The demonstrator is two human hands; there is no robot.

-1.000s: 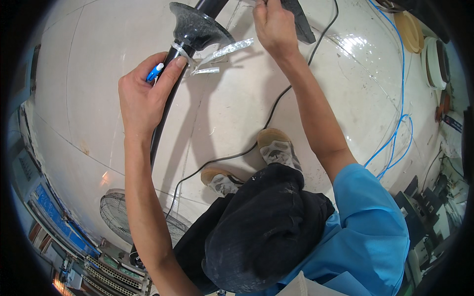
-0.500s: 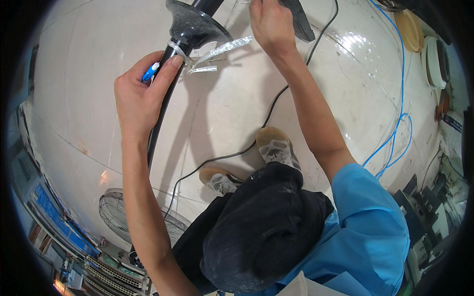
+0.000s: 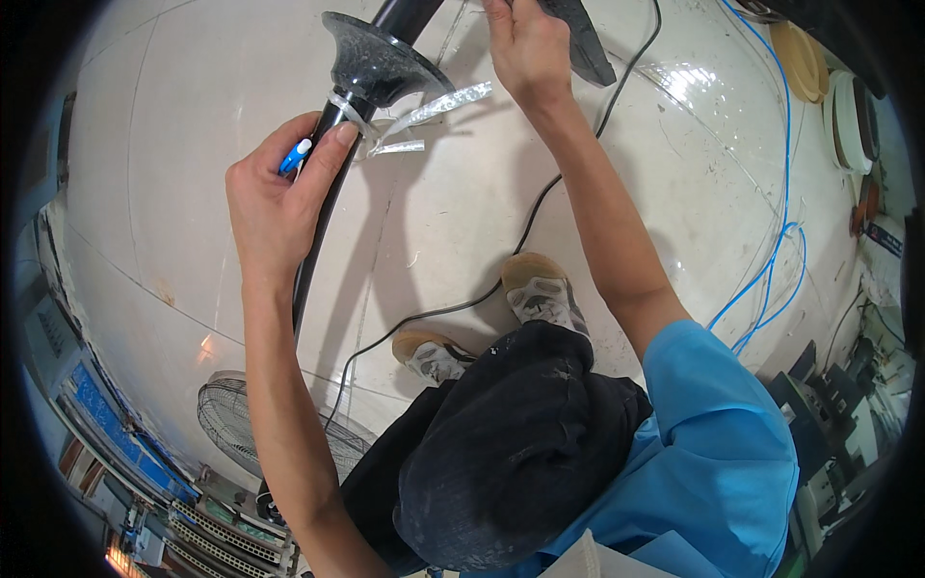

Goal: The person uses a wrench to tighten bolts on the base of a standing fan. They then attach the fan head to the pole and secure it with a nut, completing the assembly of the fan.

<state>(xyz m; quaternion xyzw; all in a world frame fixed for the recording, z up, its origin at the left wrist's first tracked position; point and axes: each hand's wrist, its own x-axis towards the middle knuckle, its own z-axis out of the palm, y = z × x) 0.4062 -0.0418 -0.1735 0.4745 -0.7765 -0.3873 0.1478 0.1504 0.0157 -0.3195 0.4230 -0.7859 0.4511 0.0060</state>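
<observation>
My left hand (image 3: 281,197) is closed around a black pole (image 3: 321,214) just below its flared black collar (image 3: 378,65). A small blue-and-white pen-like piece (image 3: 296,156) sits between that hand's thumb and forefinger. Beneath the collar a clear strip is tied round the pole, and its silvery loose ends (image 3: 443,103) stick out to the right. My right hand (image 3: 533,48) is closed at the upper edge, beside a dark flat piece (image 3: 581,48). Its fingertips are partly cut off, so what they grip does not show.
A black cable (image 3: 453,302) crosses the pale tiled floor (image 3: 674,193) past my shoes (image 3: 540,289). A wire fan guard (image 3: 226,419) lies behind my left forearm. Blue cable (image 3: 785,193) runs down the right, near round tubs (image 3: 850,120). Electronic equipment crowds the lower left.
The collar, strip and pole sit slightly lower in the picture. Both hands keep their holds, with barely any movement.
</observation>
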